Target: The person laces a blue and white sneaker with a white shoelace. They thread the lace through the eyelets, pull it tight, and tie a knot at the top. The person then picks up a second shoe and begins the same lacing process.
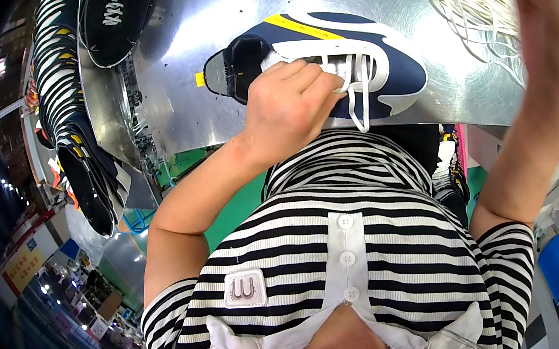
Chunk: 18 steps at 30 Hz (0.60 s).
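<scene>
The left hand (288, 105) is curled into a loose fist, pinching the white lace (359, 107) of a navy shoe (330, 57) that lies on its side on the metal table (189, 57), near its front edge. The right hand (549, 33) is raised; its fingers leave the picture, so I cannot tell their state. A hard pull could drag the shoe off the edge. Beyond, loose white laces (477, 17) lie heaped, and stacked black shoes (115, 1) crowd the left.
</scene>
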Tool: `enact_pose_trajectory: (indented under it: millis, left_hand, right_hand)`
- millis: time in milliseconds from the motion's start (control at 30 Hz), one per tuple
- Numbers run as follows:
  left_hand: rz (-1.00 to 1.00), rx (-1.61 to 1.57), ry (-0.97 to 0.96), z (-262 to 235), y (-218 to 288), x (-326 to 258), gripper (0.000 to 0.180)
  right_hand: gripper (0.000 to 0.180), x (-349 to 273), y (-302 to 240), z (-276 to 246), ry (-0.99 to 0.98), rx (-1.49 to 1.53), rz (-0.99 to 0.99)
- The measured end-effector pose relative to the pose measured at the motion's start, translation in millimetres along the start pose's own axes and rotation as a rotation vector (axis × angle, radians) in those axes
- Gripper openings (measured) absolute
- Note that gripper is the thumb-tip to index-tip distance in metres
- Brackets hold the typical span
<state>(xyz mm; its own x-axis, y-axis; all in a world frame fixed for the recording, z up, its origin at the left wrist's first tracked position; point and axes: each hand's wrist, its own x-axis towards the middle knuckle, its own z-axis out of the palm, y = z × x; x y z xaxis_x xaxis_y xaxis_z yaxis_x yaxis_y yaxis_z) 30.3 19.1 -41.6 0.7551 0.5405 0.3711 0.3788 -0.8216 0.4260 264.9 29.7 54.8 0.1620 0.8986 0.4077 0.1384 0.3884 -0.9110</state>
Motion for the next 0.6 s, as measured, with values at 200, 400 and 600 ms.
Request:
enact_pose_trajectory:
  millis: [200,400,600]
  left_hand:
    - [0.0,0.1,0.036,1,2,-3,0.016]
    - [0.025,0.129,0.057,1,5,-7,0.016]
    - [0.026,0.035,0.032,2,3,-2,0.016]
  right_hand:
    - [0.013,-81,49,34,-0.469,-0.703,-0.088]
    - [0.021,-87,56,38,-0.509,-0.665,0.179]
    - [0.021,-64,68,29,-0.334,-0.124,0.452]
